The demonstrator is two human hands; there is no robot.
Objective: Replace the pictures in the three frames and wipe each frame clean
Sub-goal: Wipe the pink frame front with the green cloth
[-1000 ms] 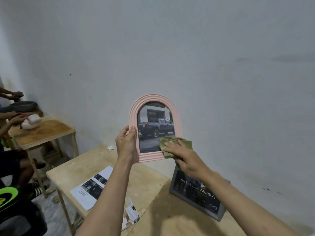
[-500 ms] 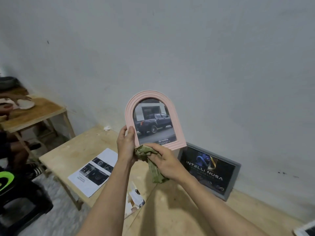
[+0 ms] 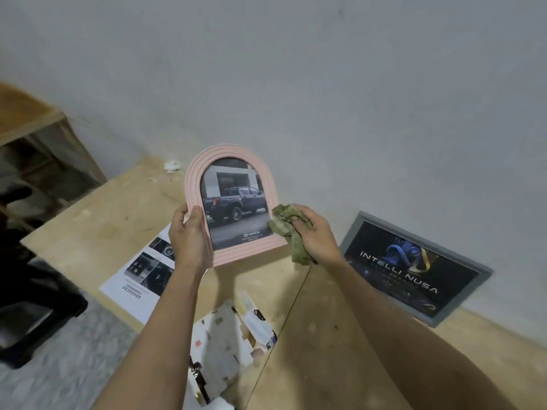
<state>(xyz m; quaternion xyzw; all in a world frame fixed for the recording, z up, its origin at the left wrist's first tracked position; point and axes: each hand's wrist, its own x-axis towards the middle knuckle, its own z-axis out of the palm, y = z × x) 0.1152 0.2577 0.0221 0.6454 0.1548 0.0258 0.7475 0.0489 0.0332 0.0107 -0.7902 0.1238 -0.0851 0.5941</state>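
Holding pink frame (image 3: 233, 161) containing truck picture (image 3: 235, 205)

A printed leaflet (image 3: 142, 273) lies at my worktop's (image 3: 97, 232) left edge, and loose cards (image 3: 225, 344) sit at its near edge. A white scrap (image 3: 171, 166) rests at the far edge by the wall (image 3: 296, 84).

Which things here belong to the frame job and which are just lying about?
Job: pink arched frame, held by left hand; green cloth, in right hand; grey frame against the wall.
Lying about: printed sheet, cardboard scraps.
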